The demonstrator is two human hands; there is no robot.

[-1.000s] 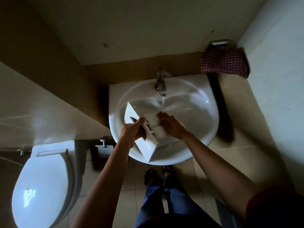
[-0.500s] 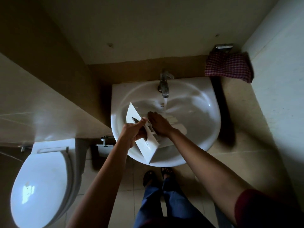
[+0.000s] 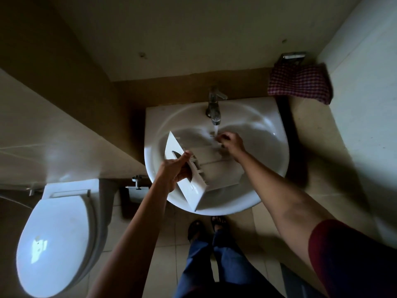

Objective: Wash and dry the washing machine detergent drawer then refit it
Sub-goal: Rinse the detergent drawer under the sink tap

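White plastic detergent drawer [image 3: 217,166] lies across the bowl of the white ceramic washbasin [image 3: 268,117], front panel at the left & tilted up over the near-left rim, body running right toward the far side under the tap. Left hand [image 3: 174,171] grips the front panel, thumb on top edge, fingers wrapped through the dark handle recess. Right hand [image 3: 231,144] sits on the far end of the drawer body, right below the chrome mixer tap [image 3: 214,106]; fingers curled in, loosely closed, touching the drawer. Can't tell if it pinches anything, too dim & blurred. Thin stream of water [image 3: 215,129] runs from the spout down onto the drawer just beside the right fingertips.

Red-and-white checked cloth [image 3: 299,83] hangs on the wall to the far right of the basin, under a small chrome holder [image 3: 293,55]. White toilet w/ closed lid [image 3: 53,239] stands at the near left. Person's dark red sleeve [image 3: 352,259] shows at near right; blue trousers [image 3: 217,261] & dark sandals on the beige tiled floor [image 3: 264,224] below the basin.
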